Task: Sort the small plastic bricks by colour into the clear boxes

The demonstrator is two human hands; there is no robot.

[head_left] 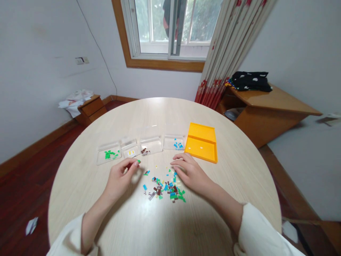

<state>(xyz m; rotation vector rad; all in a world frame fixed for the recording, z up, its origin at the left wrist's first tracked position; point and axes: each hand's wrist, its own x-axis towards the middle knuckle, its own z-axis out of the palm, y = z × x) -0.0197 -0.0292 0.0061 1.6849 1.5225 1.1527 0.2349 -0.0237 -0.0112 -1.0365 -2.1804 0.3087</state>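
Between the thumb and forefinger of my left hand [121, 177] is a small green building brick [139, 161], held just in front of the clear boxes. My right hand [190, 172] hovers at the right edge of the loose brick pile [166, 187], fingers apart and bent, with nothing visible in them. Brown, blue, green, clear and yellow bricks make up the pile. Green bricks [110, 154] lie in the leftmost clear box [99, 158]. Yellow pieces [131, 152] are in the second, brown bricks [144, 151] in the third, and blue bricks [178, 144] in the fourth.
An open yellow case [203, 159] with a few white pieces stands right of the clear boxes, on the round wooden table [165, 231]. Beyond the table are a window [170, 32], a curtain [226, 46] and a side cabinet [277, 103] with dark cloth on it.
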